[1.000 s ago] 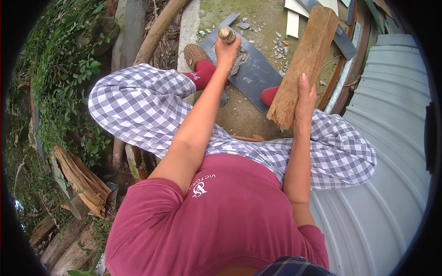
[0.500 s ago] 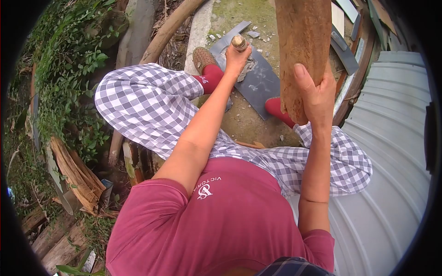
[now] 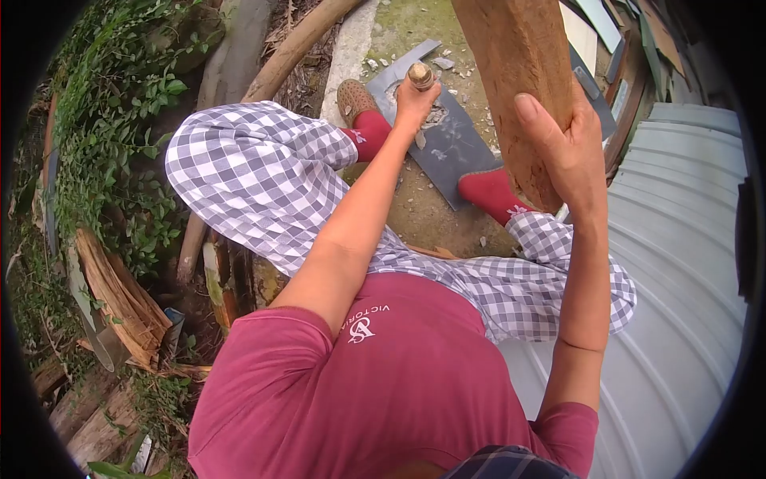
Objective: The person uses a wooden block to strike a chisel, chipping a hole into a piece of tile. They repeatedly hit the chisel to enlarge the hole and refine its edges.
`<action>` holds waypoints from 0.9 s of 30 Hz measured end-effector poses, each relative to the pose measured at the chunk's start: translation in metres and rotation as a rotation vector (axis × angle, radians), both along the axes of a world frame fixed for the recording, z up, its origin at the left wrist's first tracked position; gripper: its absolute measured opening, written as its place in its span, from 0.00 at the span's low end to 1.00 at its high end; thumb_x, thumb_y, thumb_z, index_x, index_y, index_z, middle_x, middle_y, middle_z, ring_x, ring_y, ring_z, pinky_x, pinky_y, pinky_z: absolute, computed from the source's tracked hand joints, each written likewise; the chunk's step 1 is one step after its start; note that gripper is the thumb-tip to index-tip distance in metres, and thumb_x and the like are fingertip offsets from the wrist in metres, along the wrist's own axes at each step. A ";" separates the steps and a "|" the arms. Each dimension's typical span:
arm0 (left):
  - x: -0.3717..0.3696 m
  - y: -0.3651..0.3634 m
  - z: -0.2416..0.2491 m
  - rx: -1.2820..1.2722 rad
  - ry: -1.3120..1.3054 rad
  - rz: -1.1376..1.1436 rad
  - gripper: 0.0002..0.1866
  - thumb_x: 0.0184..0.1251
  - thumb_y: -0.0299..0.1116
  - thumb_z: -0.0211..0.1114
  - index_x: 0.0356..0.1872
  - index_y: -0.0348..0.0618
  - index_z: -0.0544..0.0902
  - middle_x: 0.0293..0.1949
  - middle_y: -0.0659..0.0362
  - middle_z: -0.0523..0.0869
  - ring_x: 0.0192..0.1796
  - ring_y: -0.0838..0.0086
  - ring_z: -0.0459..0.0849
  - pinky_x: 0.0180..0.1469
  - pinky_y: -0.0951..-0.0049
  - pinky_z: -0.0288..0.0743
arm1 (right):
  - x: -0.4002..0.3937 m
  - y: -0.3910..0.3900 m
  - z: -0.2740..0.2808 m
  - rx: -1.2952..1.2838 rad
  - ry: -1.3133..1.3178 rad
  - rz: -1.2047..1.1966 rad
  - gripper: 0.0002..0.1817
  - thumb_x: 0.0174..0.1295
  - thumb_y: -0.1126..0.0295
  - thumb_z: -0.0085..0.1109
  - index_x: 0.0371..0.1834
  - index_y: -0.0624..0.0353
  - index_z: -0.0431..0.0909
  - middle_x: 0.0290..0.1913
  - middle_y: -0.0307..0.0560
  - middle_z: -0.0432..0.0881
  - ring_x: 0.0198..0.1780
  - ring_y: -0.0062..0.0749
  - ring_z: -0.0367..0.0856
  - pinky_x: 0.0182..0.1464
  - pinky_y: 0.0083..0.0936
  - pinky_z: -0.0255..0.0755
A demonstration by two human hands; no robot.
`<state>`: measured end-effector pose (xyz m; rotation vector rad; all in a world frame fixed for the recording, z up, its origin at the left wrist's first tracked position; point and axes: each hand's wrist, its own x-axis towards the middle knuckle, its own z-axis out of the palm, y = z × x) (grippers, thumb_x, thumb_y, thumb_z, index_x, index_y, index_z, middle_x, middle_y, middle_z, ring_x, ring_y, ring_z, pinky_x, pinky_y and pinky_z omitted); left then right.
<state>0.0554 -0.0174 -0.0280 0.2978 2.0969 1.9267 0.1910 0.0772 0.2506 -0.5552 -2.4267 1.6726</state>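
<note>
My left hand (image 3: 416, 105) is closed round a wooden-handled chisel (image 3: 420, 76), whose butt end faces up at me; its blade is hidden below the fist. It stands over a dark grey slab (image 3: 451, 164) with a rough, chipped patch (image 3: 436, 116) beside the hand. My right hand (image 3: 568, 148) grips a thick, rough brown piece of wood (image 3: 515, 72) near its lower end, thumb along its face. The wood is raised to the right of the slab, and its upper part leaves the view.
Broken chips (image 3: 444, 63) lie around the slab on mossy concrete (image 3: 407, 24). My feet in red socks (image 3: 485, 191) flank the slab. Ribbed metal sheeting (image 3: 670, 239) spreads on the right. Leafy plants (image 3: 120, 120), a split log (image 3: 120, 299) and a long pole (image 3: 299, 48) are on the left.
My right hand has moved right, and the wood's upper end has swung left, so it tilts more. My left hand stays over the slab with the chisel.
</note>
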 end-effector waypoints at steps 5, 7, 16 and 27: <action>-0.001 0.006 -0.015 0.206 0.011 -0.001 0.16 0.51 0.28 0.66 0.43 0.38 0.77 0.37 0.58 0.86 0.41 0.76 0.83 0.45 0.73 0.75 | 0.006 0.011 -0.083 0.424 -0.348 0.156 0.37 0.53 0.44 0.55 0.67 0.45 0.66 0.44 0.59 0.83 0.46 0.55 0.81 0.51 0.39 0.72; -0.023 0.015 -0.019 0.161 0.055 0.018 0.16 0.51 0.28 0.66 0.42 0.37 0.77 0.37 0.58 0.86 0.41 0.76 0.83 0.44 0.73 0.75 | -0.003 0.019 -0.077 0.503 -0.341 0.167 0.37 0.53 0.42 0.52 0.66 0.47 0.68 0.44 0.59 0.83 0.47 0.53 0.81 0.52 0.38 0.72; -0.013 0.009 -0.034 0.109 -0.050 -0.016 0.18 0.50 0.29 0.67 0.44 0.39 0.77 0.37 0.57 0.85 0.40 0.73 0.83 0.45 0.71 0.75 | -0.019 0.003 -0.040 0.522 -0.058 0.196 0.37 0.52 0.46 0.58 0.66 0.46 0.67 0.42 0.60 0.83 0.42 0.52 0.82 0.45 0.38 0.75; -0.033 0.000 -0.022 0.023 -0.099 0.137 0.10 0.53 0.29 0.68 0.36 0.42 0.80 0.32 0.62 0.84 0.35 0.79 0.81 0.38 0.78 0.74 | 0.033 0.006 -0.059 -0.160 -0.186 -0.186 0.35 0.58 0.49 0.59 0.61 0.66 0.68 0.47 0.51 0.79 0.45 0.31 0.79 0.49 0.27 0.71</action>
